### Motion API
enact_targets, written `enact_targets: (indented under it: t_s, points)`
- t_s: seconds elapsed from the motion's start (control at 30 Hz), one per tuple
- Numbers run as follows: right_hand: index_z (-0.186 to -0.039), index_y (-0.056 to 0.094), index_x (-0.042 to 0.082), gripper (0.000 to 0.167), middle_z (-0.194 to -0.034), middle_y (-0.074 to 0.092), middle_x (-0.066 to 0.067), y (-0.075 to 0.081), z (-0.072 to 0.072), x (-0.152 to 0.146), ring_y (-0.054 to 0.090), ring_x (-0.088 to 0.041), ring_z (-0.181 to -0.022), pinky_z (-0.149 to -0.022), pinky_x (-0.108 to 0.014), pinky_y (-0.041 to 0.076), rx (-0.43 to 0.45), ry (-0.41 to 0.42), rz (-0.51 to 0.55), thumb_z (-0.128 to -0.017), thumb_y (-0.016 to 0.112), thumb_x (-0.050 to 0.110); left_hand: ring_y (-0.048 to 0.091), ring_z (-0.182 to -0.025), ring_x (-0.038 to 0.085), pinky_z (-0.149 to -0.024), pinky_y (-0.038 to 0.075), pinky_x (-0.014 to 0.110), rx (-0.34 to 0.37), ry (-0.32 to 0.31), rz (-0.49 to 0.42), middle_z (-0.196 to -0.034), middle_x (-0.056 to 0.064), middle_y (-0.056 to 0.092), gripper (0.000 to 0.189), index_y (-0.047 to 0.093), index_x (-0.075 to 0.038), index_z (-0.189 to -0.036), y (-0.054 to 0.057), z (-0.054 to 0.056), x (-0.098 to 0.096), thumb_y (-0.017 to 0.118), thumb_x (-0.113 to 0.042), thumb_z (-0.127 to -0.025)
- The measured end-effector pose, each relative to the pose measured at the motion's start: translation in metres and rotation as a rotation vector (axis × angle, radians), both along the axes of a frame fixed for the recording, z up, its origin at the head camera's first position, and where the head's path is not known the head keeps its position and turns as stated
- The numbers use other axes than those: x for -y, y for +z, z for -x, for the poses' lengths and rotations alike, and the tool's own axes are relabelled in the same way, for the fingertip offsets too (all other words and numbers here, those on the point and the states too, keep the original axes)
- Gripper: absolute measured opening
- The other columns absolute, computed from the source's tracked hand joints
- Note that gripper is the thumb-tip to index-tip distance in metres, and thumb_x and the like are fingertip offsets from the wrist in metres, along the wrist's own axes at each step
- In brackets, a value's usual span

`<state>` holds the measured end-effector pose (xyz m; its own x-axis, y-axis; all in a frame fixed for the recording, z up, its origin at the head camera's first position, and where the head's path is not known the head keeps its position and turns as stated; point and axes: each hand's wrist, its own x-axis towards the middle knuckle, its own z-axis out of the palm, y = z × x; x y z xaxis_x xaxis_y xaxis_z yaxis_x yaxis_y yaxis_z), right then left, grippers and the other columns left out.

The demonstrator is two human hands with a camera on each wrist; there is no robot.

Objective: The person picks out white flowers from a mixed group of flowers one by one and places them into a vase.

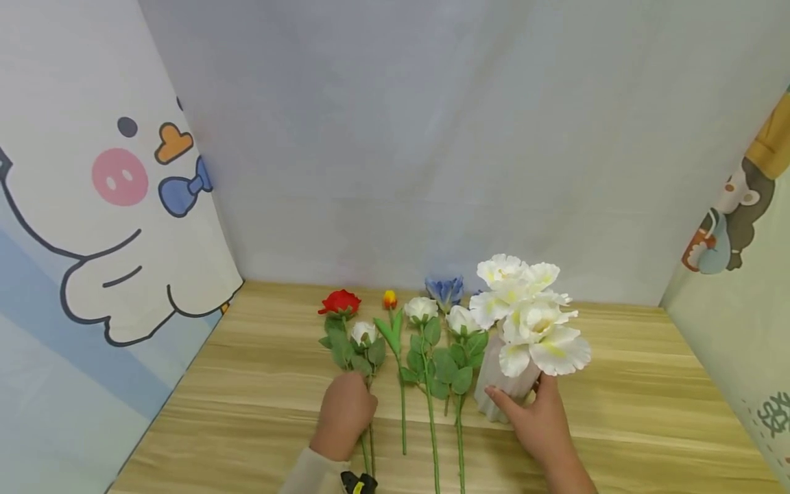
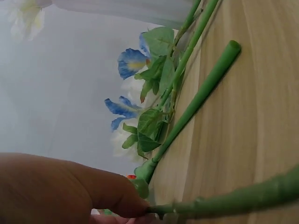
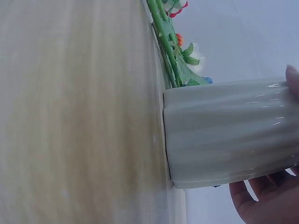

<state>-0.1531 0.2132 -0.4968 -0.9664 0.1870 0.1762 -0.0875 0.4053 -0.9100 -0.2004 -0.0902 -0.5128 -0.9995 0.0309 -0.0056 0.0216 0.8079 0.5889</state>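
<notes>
My left hand (image 1: 347,406) is over the stems of a red rose (image 1: 341,302) and a small white rose (image 1: 364,333), which lie side by side. In the left wrist view the thumb and a finger pinch a green rose stem (image 2: 243,199); which rose it belongs to I cannot tell. My right hand (image 1: 544,420) holds a pale ribbed vase (image 1: 494,384), thumb at its near side and fingers round the right side. The glossy vase stands on the table in the right wrist view. Big white iris-like blooms (image 1: 538,324) rise from it, hiding its mouth.
Between the hands lie a red-yellow tulip (image 1: 389,299), two white roses, one of them the left white rose (image 1: 421,309), and blue irises (image 1: 446,292) behind. Their stems point toward me on the wooden table (image 1: 247,412). A grey cloth backdrop (image 1: 382,137) stands behind; printed panels flank it.
</notes>
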Motion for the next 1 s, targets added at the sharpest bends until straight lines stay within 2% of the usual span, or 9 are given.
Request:
enact_targets:
  t_s: [0.1,0.17,0.23,0.27,0.4,0.5,0.83,1.0]
  points:
    - [-0.160,0.022,0.014,0.100,-0.154,0.038,-0.019,-0.001,0.000,-0.001,0.040,-0.040,-0.140,-0.114,-0.066,0.030,0.000,-0.001,0.000,-0.086,0.087,0.029,0.047,-0.056,0.015,-0.052,0.046,0.033,0.033,0.004,-0.095,-0.067,0.002,0.057,0.004,0.067,0.000,-0.078,-0.001,0.003,0.003,0.066,-0.001,-0.082]
    - [-0.160,0.021,0.014,0.100,-0.154,0.039,-0.019,-0.002,0.001,-0.001,0.040,-0.041,-0.139,-0.113,-0.066,0.031,-0.002,-0.002,-0.001,-0.086,0.087,0.028,0.056,-0.067,0.016,-0.061,0.053,0.037,0.057,-0.004,-0.168,-0.082,0.006,0.067,0.017,0.072,0.004,-0.096,0.000,0.005,0.005,0.066,-0.005,-0.083]
    - [-0.160,0.021,0.015,0.101,-0.154,0.039,-0.020,-0.002,0.001,-0.001,0.040,-0.041,-0.139,-0.113,-0.066,0.031,-0.004,-0.006,-0.004,-0.086,0.087,0.028,0.064,-0.076,0.019,-0.069,0.056,0.040,0.077,-0.021,-0.242,-0.094,0.010,0.072,0.033,0.070,0.006,-0.113,0.001,0.006,0.006,0.066,-0.007,-0.083]
    - [-0.160,0.021,0.015,0.101,-0.154,0.039,-0.020,-0.002,0.001,-0.001,0.040,-0.041,-0.139,-0.114,-0.066,0.031,-0.009,-0.006,-0.004,-0.086,0.088,0.027,0.065,-0.076,0.019,-0.069,0.056,0.040,0.095,-0.030,-0.281,-0.094,0.010,0.072,0.035,0.068,0.007,-0.115,0.003,0.006,0.007,0.065,-0.007,-0.084]
    - [-0.161,0.022,0.016,0.101,-0.154,0.039,-0.019,-0.002,0.001,-0.002,0.040,-0.040,-0.140,-0.115,-0.065,0.029,-0.021,-0.008,-0.002,-0.085,0.088,0.026,0.066,-0.062,0.018,-0.059,0.053,0.034,0.147,-0.059,-0.418,-0.084,0.006,0.067,0.033,0.063,0.009,-0.116,0.007,0.004,0.006,0.062,-0.005,-0.086]
    - [-0.160,0.022,0.016,0.100,-0.153,0.040,-0.019,-0.003,0.000,-0.001,0.040,-0.039,-0.139,-0.114,-0.065,0.030,-0.025,-0.006,0.002,-0.085,0.088,0.026,0.066,-0.060,0.018,-0.057,0.055,0.032,0.165,-0.069,-0.487,-0.087,0.007,0.065,0.029,0.061,0.008,-0.115,0.010,0.002,0.005,0.061,-0.003,-0.088]
    - [-0.160,0.022,0.015,0.099,-0.152,0.040,-0.019,-0.003,0.000,-0.001,0.041,-0.039,-0.139,-0.114,-0.064,0.030,-0.011,-0.009,-0.002,-0.086,0.087,0.027,0.062,-0.071,0.020,-0.064,0.062,0.037,0.218,-0.091,-0.672,-0.104,0.018,0.062,0.031,0.058,0.010,-0.119,0.018,0.002,0.003,0.056,0.003,-0.089]
    - [-0.159,0.023,0.014,0.098,-0.152,0.040,-0.020,-0.002,-0.001,-0.001,0.042,-0.040,-0.137,-0.113,-0.064,0.033,-0.002,-0.012,-0.008,-0.086,0.087,0.028,0.064,-0.078,0.022,-0.067,0.062,0.035,0.221,-0.095,-0.706,-0.107,0.019,0.063,0.030,0.058,0.010,-0.122,0.028,-0.002,0.001,0.059,0.000,-0.094]
